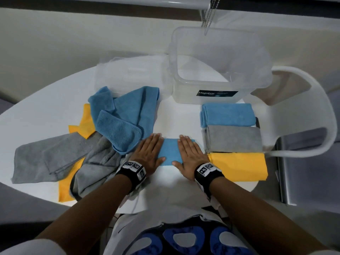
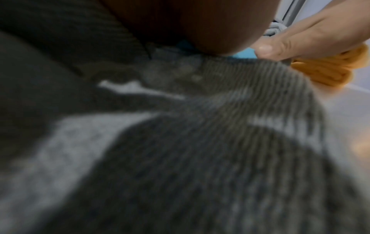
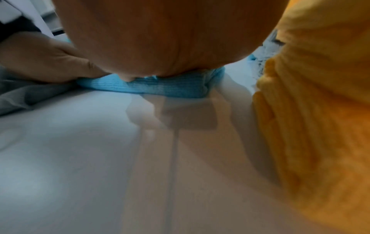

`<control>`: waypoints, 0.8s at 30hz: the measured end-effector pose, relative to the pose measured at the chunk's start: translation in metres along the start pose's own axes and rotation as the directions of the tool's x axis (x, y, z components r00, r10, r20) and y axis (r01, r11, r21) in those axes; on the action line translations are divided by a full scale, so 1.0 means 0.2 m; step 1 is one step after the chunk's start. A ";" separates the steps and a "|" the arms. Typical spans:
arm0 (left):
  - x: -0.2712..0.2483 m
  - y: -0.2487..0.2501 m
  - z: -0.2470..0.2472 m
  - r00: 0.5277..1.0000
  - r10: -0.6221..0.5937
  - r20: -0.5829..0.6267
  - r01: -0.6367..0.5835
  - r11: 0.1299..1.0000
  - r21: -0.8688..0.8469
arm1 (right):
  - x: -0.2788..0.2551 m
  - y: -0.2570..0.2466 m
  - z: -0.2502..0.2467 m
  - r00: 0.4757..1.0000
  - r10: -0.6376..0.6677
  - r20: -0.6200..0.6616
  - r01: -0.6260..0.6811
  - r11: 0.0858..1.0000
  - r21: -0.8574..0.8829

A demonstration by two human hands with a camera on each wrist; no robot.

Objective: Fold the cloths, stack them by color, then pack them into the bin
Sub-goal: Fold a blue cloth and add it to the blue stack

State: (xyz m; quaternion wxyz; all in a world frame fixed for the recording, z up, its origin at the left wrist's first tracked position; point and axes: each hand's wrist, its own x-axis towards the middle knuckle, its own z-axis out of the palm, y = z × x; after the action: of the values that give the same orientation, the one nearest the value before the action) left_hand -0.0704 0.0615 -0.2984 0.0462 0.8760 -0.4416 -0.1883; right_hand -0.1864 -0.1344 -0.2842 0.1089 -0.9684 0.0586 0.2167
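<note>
A folded blue cloth (image 1: pixel 170 153) lies on the white table (image 1: pixel 176 115) in front of me. My left hand (image 1: pixel 150 150) presses flat on its left end and my right hand (image 1: pixel 189 154) flat on its right end, fingers straight. The right wrist view shows my right palm (image 3: pixel 160 39) on the blue cloth (image 3: pixel 160 88), with the left hand (image 3: pixel 50 63) beside it. To the right lie folded blue (image 1: pixel 228 115), grey (image 1: pixel 233 138) and yellow (image 1: pixel 239 166) cloths. Behind them stands the clear bin (image 1: pixel 219 70), with nothing in it.
Unfolded blue cloths (image 1: pixel 125 116), grey cloths (image 1: pixel 60 159) and yellow ones (image 1: pixel 86 120) lie heaped at the left. A clear lid (image 1: pixel 128 74) lies left of the bin. A white chair (image 1: pixel 312 107) stands past the table's right edge. Grey cloth (image 2: pixel 220 158) fills the left wrist view.
</note>
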 end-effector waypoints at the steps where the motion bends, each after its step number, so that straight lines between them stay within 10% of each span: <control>1: -0.01 -0.02 0.00 1.000 -0.013 -0.009 0.013 1.000 -0.003 | 0.00 0.00 0.00 1.000 0.015 0.005 -0.015 1.000 0.001; 24: 0.15 0.00 -0.25 0.963 -0.173 0.208 0.135 0.973 0.186 | 0.07 -0.08 -0.27 0.935 0.220 0.277 -0.248 0.966 0.068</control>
State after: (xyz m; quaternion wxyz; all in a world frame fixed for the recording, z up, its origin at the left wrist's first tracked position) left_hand -0.0359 0.0340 -0.2605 -0.0932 0.8819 -0.3887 -0.2501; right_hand -0.1493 -0.1324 -0.2390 0.1386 -0.9096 0.1693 0.3533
